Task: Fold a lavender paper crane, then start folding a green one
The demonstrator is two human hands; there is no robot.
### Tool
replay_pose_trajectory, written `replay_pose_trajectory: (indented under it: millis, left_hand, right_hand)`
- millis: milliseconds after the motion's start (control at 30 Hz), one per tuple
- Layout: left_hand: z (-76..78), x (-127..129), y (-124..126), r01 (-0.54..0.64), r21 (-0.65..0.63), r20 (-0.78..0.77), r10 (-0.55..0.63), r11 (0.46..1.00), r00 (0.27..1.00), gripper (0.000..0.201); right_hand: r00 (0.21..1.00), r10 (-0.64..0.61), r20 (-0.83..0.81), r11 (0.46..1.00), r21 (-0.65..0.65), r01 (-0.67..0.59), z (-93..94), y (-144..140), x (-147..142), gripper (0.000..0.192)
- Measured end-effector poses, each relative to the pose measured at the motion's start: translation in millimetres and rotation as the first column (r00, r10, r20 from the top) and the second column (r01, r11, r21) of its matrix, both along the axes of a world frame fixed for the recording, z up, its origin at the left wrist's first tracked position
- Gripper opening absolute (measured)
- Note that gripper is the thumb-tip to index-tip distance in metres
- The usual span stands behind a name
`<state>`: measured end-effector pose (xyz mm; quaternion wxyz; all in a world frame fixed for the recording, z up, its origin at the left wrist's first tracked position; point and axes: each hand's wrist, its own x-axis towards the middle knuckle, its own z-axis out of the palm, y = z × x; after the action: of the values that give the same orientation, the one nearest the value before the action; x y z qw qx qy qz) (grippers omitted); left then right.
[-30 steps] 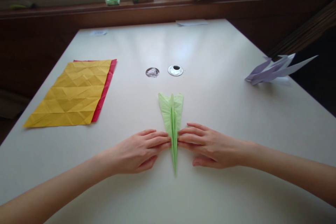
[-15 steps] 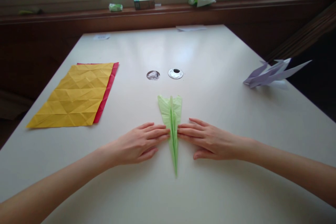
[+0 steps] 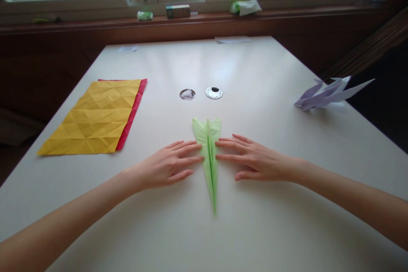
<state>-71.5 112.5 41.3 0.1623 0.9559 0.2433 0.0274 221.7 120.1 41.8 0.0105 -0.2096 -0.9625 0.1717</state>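
Note:
A light green sheet of paper (image 3: pixel 209 153), folded into a long narrow shape, lies on the white table (image 3: pixel 255 229). Its sharp tip points toward me and its wider, notched end points away. My left hand (image 3: pixel 175 161) lies flat beside it, fingers outstretched, the fingertips touching its left edge. From the other side my right hand (image 3: pixel 250 157) rests with spread fingers, the fingertips on the right edge. Pleated layers stand up slightly along the middle of the paper, between the two hands.
Creased yellow paper (image 3: pixel 92 119) lies over red paper (image 3: pixel 132 114) on the left. A pale purple folded paper figure (image 3: pixel 328 95) stands at the right edge. Beyond the green paper are two round table fittings (image 3: pixel 187 94). A small box (image 3: pixel 177 11) sits on the windowsill.
Both hands have slid a little away from me along the green paper, and their fingers are more spread. The whole view has shifted slightly.

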Motion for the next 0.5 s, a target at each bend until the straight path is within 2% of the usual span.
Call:
replay_pose_trajectory:
  millis: [100,233,500]
  left_hand:
    - [-0.1,-0.5,3.2,-0.027,0.026,0.004,0.027,0.999,1.0,0.038]
    - [1.0,0.4,6.9,-0.03,0.048,0.007,0.03,0.998,1.0,0.046]
    - [0.8,-5.1,19.2,-0.104,0.09,0.02,0.103,0.99,0.995,0.034]
  right_hand:
    - [1.0,-0.009,0.009,1.0,-0.003,0.009,0.6,3.1,1.5,0.06]
    - [1.0,-0.02,0.024,1.0,0.015,0.02,-0.2,8.2,2.0,0.066]
    - [0.997,-0.057,0.046,0.998,0.034,0.055,-2.6,21.0,6.3,0.055]
